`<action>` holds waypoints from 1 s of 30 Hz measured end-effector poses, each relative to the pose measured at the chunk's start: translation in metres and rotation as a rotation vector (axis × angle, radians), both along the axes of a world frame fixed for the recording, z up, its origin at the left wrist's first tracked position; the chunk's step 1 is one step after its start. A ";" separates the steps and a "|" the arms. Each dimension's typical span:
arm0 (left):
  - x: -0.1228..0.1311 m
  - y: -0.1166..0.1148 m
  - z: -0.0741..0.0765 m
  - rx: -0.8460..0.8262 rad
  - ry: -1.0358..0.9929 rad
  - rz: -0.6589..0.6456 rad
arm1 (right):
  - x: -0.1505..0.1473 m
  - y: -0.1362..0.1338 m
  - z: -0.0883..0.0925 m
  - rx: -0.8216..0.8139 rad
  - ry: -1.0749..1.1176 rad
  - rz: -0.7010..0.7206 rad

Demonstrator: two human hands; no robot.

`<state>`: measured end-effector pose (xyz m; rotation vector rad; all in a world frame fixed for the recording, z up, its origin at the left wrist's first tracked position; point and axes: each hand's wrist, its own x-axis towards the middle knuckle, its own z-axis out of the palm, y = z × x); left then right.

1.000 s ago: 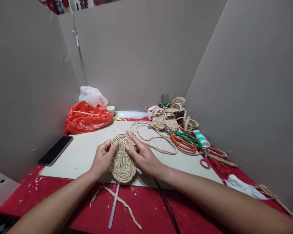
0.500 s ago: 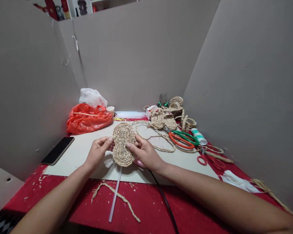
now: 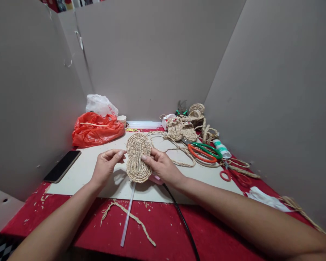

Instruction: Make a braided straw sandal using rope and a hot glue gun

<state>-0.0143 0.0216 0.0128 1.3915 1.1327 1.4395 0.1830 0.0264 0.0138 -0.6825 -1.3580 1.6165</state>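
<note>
A flat woven straw sole [image 3: 137, 156], shaped like a shoe bottom, is held upright above the white board [image 3: 81, 174]. My right hand [image 3: 163, 167] grips its right edge with thumb in front and fingers behind. My left hand [image 3: 105, 166] pinches its left edge with curled fingers. A braided straw cord [image 3: 176, 159] runs from the sole's top across the board to the right. A pink object with a black cable [image 3: 182, 221] lies under my right hand.
A clear glue stick [image 3: 127, 217] and a straw braid scrap [image 3: 136, 219] lie on the red table front. Phone [image 3: 62, 166] left, red plastic bag [image 3: 96, 129] behind. Small straw sandals [image 3: 182, 130], green and orange scissors [image 3: 205, 152], red scissors [image 3: 233, 175] at right. Grey cardboard walls enclose the table.
Both hands lifted the straw sole off the board and tipped it upright, farther from me. My left hand shifted from flat on the sole to a pinch at its edge.
</note>
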 end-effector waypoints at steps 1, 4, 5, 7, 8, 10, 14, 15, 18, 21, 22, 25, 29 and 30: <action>0.000 0.000 0.000 0.003 -0.006 0.012 | 0.000 0.000 0.000 0.003 0.000 0.004; 0.001 -0.001 0.001 0.012 -0.017 0.019 | 0.000 -0.001 -0.003 0.017 0.007 0.018; 0.002 -0.002 0.001 0.018 -0.014 0.017 | 0.000 0.000 -0.004 0.020 0.009 0.024; 0.003 -0.002 0.001 0.030 0.000 0.011 | -0.001 0.000 -0.005 0.024 0.014 0.035; 0.004 -0.002 0.001 0.035 0.005 0.005 | -0.001 0.000 -0.005 0.022 0.016 0.039; 0.005 -0.002 0.001 0.046 0.013 -0.015 | -0.002 0.001 -0.003 0.016 0.025 0.045; 0.004 -0.003 0.000 0.087 0.060 -0.029 | -0.002 0.000 0.000 0.011 0.054 0.050; 0.003 -0.003 0.000 0.093 0.071 -0.021 | -0.002 -0.001 0.000 0.011 0.061 0.048; 0.001 -0.003 0.001 0.087 0.091 -0.002 | -0.002 0.001 -0.002 0.015 0.085 0.031; 0.000 -0.004 0.004 0.061 0.133 -0.048 | -0.002 0.006 -0.004 0.040 0.132 0.002; 0.000 -0.005 0.004 0.043 0.138 -0.079 | -0.001 0.007 -0.005 0.054 0.140 -0.004; 0.000 -0.003 0.003 -0.016 0.109 -0.165 | 0.000 0.011 -0.005 0.086 0.124 -0.010; -0.002 -0.001 -0.001 -0.035 0.043 -0.211 | 0.000 0.011 -0.005 0.097 0.120 -0.001; -0.001 -0.001 -0.002 -0.040 0.036 -0.212 | 0.000 0.010 -0.005 0.095 0.123 -0.001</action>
